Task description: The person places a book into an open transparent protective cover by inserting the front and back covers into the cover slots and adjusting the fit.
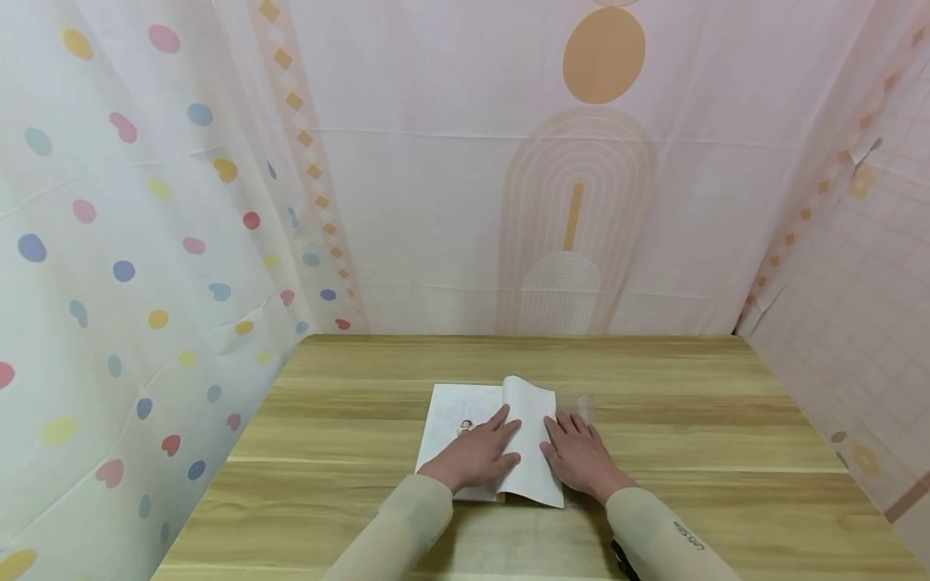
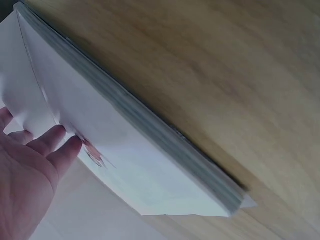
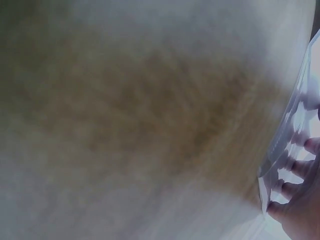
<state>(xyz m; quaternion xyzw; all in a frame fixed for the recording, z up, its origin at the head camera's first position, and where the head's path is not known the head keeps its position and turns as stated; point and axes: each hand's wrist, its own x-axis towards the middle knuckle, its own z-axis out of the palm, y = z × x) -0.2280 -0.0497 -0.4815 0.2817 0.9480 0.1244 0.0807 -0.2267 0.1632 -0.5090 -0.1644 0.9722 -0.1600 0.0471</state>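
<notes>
A thick book [image 1: 445, 411] with white pages lies open on the table, a small figure drawing [image 1: 467, 424] showing on its left page. One white sheet [image 1: 534, 460] bends up along the middle and curves over to the right. My left hand [image 1: 474, 455] rests across the left page, its spread fingertips touching near the fold. Over on the right side, my right hand [image 1: 581, 457] lies with extended fingers at the sheet's outer edge, upon a clear plastic cover [image 1: 585, 406]. In the right wrist view, that shiny plastic [image 3: 285, 132] runs beneath the fingertips.
A wood-grain table [image 1: 349, 436] extends around the book on every side. Behind it hangs a pale patterned curtain [image 1: 436, 226], with a dotted curtain [image 1: 167, 266] at the left and another curtain [image 1: 872, 323] at the right.
</notes>
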